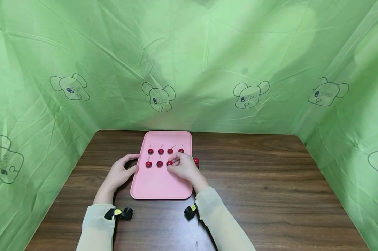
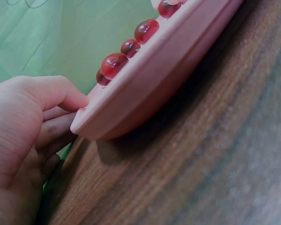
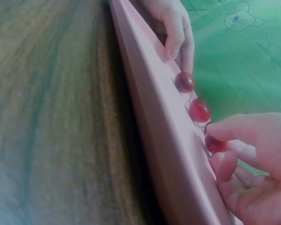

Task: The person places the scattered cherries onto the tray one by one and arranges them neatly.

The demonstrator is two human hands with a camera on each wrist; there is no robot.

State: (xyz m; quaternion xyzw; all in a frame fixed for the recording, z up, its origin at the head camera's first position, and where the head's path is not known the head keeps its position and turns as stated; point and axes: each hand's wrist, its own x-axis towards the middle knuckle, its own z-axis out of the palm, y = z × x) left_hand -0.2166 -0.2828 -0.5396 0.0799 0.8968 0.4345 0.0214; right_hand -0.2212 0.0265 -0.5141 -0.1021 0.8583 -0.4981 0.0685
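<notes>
A pink tray (image 1: 160,190) holds several red cherries with stems, set in two rows. Along the back row lies a cherry (image 1: 150,151) at the left end. In the front row, one cherry (image 1: 159,163) sits just left of my right hand (image 1: 184,167). That hand pinches another cherry (image 3: 216,143) between thumb and fingertip, low over the tray surface. My left hand (image 1: 119,174) grips the tray's left rim, thumb on the edge and other fingers against its outer side in the left wrist view.
More red cherries (image 1: 196,161) show beside the tray's right edge, partly hidden by my right hand. The tray stands on a dark wooden table (image 1: 264,188). Green cloth (image 1: 204,69) with printed animal heads hangs behind the table and at both sides.
</notes>
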